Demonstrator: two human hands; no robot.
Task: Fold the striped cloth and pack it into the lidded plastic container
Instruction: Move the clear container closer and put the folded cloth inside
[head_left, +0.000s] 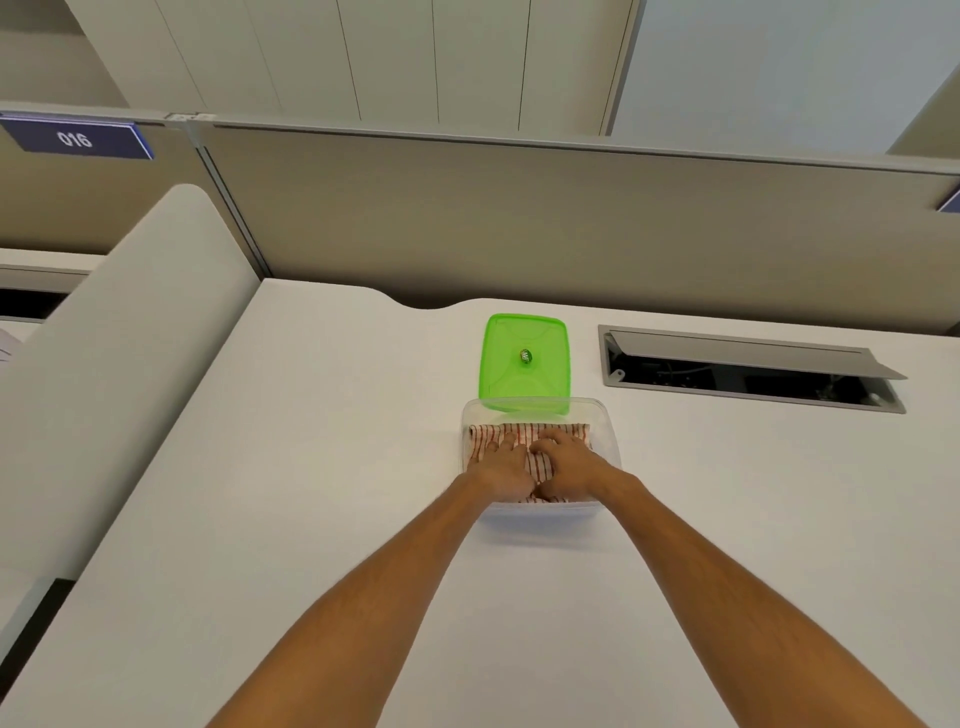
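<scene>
Both hands, left hand (501, 462) and right hand (566, 460), press flat and open on the soft, light folded red-and-white striped cloth (537, 460) inside the clear plastic container (605, 431); its limp edges probably need tucking.

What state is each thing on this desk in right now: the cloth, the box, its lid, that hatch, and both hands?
striped cloth: folded, inside the container.
container: open, on the desk.
green lid: off, lying behind the container.
cable hatch: flap open.
left hand: flat on the cloth.
right hand: flat on the cloth.
</scene>
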